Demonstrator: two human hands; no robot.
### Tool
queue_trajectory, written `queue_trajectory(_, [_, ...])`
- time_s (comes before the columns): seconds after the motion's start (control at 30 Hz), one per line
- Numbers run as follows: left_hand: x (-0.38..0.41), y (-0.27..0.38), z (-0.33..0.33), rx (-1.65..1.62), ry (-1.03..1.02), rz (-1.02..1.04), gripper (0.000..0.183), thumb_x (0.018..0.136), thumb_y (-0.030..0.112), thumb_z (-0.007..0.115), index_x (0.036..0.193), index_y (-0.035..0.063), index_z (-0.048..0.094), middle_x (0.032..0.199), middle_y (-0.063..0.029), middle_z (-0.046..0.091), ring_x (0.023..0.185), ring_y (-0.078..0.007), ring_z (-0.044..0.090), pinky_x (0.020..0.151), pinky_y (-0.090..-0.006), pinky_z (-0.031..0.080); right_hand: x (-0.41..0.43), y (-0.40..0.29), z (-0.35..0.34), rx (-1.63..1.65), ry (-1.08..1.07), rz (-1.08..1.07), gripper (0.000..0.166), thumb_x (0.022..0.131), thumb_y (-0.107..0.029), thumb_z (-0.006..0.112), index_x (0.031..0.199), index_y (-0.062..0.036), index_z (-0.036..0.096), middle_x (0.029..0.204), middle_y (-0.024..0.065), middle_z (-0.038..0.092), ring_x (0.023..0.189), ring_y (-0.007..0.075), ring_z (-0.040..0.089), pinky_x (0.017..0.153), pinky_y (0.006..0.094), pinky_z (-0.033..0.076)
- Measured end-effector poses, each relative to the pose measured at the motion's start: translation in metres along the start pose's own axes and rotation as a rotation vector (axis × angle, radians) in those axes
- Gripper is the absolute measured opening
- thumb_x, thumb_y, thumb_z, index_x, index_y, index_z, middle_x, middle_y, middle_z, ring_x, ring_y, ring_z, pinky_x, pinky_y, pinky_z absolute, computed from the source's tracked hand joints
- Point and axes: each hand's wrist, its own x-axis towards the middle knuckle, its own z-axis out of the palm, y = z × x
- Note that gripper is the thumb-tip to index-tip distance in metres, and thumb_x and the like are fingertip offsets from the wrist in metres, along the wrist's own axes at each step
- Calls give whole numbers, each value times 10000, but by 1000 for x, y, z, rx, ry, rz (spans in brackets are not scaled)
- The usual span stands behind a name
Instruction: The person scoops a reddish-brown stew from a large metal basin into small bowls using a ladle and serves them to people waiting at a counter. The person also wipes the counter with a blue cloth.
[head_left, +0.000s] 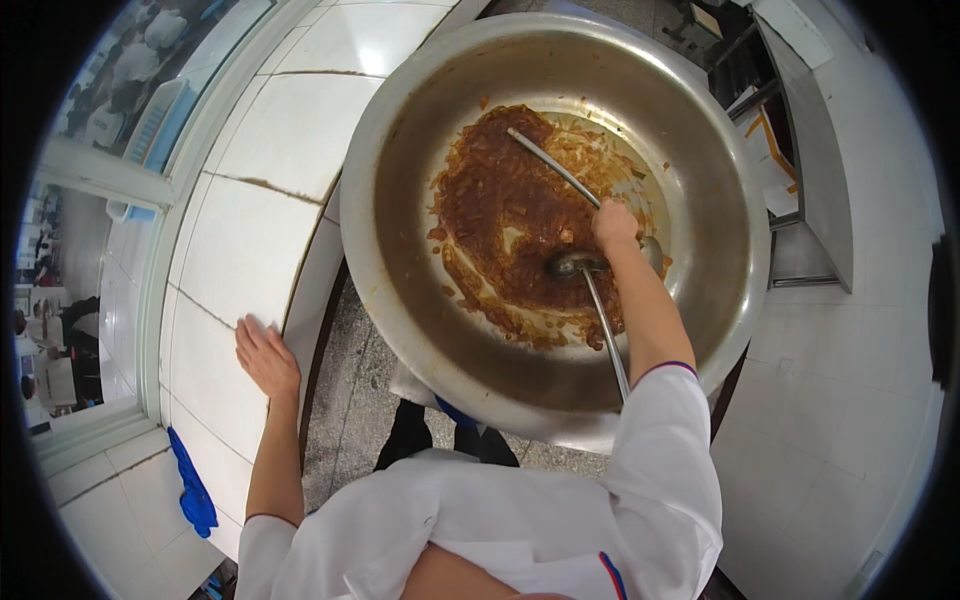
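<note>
In front of me stands a big round stainless steel basin (555, 390). Across its bottom lies a reddish-brown saucy food in thin shreds (495, 195), with a paler, oily liquid on the right side. My right hand (616, 223) grips the handle of a metal ladle (555, 163) above the food; the ladle's bowl is mostly hidden by my hand and forearm. A second metal ladle (600, 304) rests with its bowl in the food, its handle running down toward the near rim. My left hand (268, 356) lies flat on the white tiled ledge (240, 232), holding nothing.
A window frame (161, 300) borders the ledge, with people and a light blue plastic basket (157, 124) beyond the glass. A blue cloth (193, 487) hangs over the ledge. On the right is a metal cabinet (814, 172) holding papers, beside a white tiled wall (810, 375).
</note>
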Motion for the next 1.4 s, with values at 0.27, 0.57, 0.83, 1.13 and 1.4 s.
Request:
queue_trajectory(0.27, [1,-2,-2,50,-27,1,477,912,280,302,1297,-1,306,1296,-211,344,1201,-357,312,1005,-429,222,41,-17,28,-139,-227,93,258,838,-131,480,1079,-62,537,1045,119,598,954,266,579,768,394,481])
queue_trajectory(0.57, [3,2,-7,46,-68,-23,468,918,284,299,1309,27,298,1323,-197,312,1228,-346,280,1017,-435,204,24,-2,-5,-195,162,-321,142,825,-79,418,940,-63,500,933,127,589,842,287,584,680,382,482])
queue_trajectory(0.83, [-1,0,-6,28,-66,-43,471,917,291,314,1311,33,296,1328,-191,311,1244,-326,274,1014,-460,205,-9,13,-47,-326,385,-624,170,764,-40,455,928,-74,481,870,119,552,815,279,579,693,363,479])
queue_trajectory(1.13, [0,-5,-3,31,-81,-73,491,916,333,296,1312,42,301,1334,-175,313,1256,-310,260,1022,-457,196,-60,13,-51,-236,318,-688,122,764,-78,471,879,-86,510,841,85,559,829,258,562,742,366,446])
queue_trajectory(1.4, [-6,-8,0,20,-38,-77,497,919,349,305,1301,31,313,1324,-177,326,1251,-310,267,1022,-460,200,-108,50,-84,-408,436,-627,91,734,-98,503,802,-117,561,819,5,570,937,168,489,772,310,391])
